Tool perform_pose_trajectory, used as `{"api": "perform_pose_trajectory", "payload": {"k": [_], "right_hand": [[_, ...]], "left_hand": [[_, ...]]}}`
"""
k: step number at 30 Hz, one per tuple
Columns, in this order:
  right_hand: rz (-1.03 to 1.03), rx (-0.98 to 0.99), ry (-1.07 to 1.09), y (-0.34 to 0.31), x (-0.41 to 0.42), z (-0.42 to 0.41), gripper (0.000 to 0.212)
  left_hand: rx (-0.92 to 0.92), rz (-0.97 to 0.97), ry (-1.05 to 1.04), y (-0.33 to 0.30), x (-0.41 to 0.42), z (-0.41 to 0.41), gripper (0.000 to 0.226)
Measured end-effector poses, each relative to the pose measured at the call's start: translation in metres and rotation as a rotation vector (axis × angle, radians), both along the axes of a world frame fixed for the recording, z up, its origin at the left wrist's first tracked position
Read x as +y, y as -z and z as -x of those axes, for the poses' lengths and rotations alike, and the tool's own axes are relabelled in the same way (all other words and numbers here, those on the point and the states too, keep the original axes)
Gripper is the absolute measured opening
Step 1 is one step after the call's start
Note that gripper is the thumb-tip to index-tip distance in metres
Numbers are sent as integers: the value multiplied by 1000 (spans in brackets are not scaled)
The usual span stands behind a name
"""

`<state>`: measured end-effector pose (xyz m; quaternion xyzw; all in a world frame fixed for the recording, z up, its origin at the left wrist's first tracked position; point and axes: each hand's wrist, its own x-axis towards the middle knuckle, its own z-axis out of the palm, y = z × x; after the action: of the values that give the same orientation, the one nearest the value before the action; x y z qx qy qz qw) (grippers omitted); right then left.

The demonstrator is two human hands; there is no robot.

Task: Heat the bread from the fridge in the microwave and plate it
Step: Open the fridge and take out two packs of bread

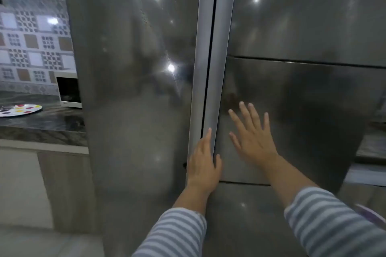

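1. Both hands on fridge: left hand hooks its fingers on the central door edge, thumb wrapped; right hand spread flat against the right door panel, holding nothing.
2. Doors look closed; bread not visible, presumably inside.
3. Microwave on counter left, plate just beside it, unused.
4. Task barely begun: fetching, heating, plating all remain.

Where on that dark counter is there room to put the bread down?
The counter shows bare dark stone between the spotted plate and the fridge, in front of the microwave. The left end, under the plate, is taken.
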<state>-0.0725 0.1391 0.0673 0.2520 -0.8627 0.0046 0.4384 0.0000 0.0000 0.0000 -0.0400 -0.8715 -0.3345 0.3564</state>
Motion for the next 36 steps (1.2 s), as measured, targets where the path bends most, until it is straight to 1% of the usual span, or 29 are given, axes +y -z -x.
{"api": "perform_pose_trajectory", "payload": {"k": [2,4,5,7,9,11,14,18,23,31,34,36], "right_hand": [[-77,10,-25,-2,0,25,61],[-175,102,-67,4,-1,52,63],[-198,137,-89,7,0,65,67],[-241,182,-122,10,4,83,77],[-269,206,-150,11,7,95,80],[-270,185,-163,13,6,101,82],[-272,177,-150,15,6,105,86],[-274,159,-145,14,8,105,87],[-289,124,-113,12,7,101,88],[-306,109,-138,13,19,75,89],[-275,100,-102,14,25,48,91],[-256,96,-80,15,32,24,89]], "left_hand": [[-31,-133,-4,6,16,27,78],[-76,-238,-13,14,28,52,85],[-103,-276,-22,19,34,63,89],[-143,-319,-26,23,44,80,95],[-179,-334,-31,24,50,90,98],[-200,-301,-86,23,52,100,102],[-185,-216,-184,24,50,109,109],[-202,-200,-209,22,50,111,113],[-204,-243,-199,19,51,110,112],[-183,-169,-196,27,57,80,116],[-199,-160,-153,22,64,53,108],[-214,-151,-109,19,70,30,104]]}}
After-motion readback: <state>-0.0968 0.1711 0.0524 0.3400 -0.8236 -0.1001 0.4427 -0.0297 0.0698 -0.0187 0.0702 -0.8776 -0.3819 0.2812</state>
